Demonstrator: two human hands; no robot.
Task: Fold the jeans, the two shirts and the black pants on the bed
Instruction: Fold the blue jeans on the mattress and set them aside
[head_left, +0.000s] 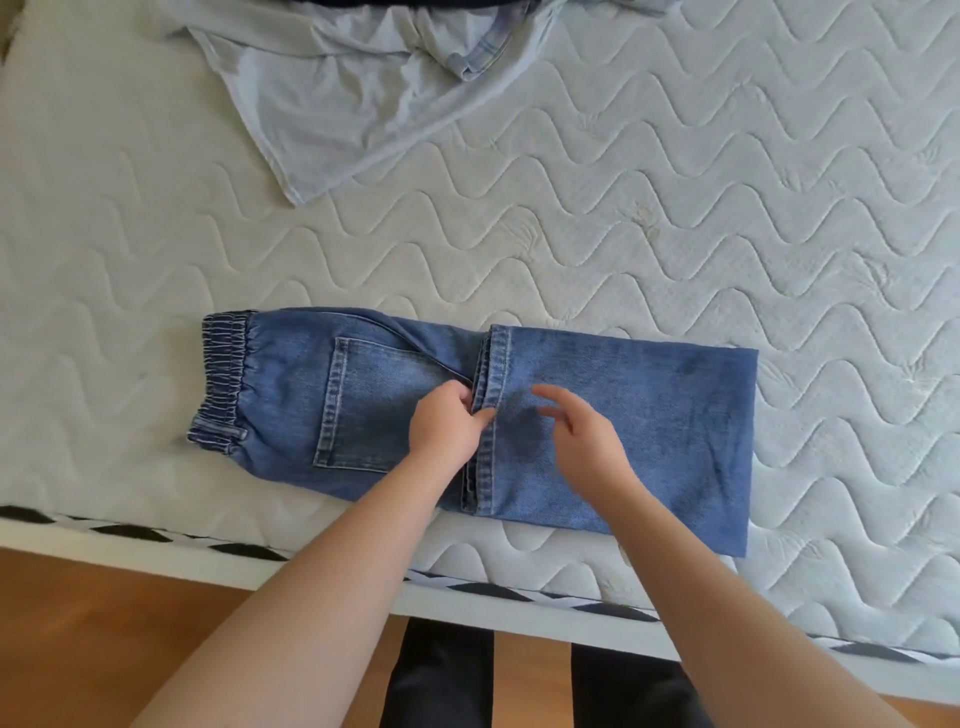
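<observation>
Here the jeans (597, 415) lie half-folded near the bed's (727, 234) near edge, left hand (447, 426) pinching the leg hems, right hand (582, 436) hovering with fingers apart, so a loose pinch could let the stacked hems slide askew.
</observation>
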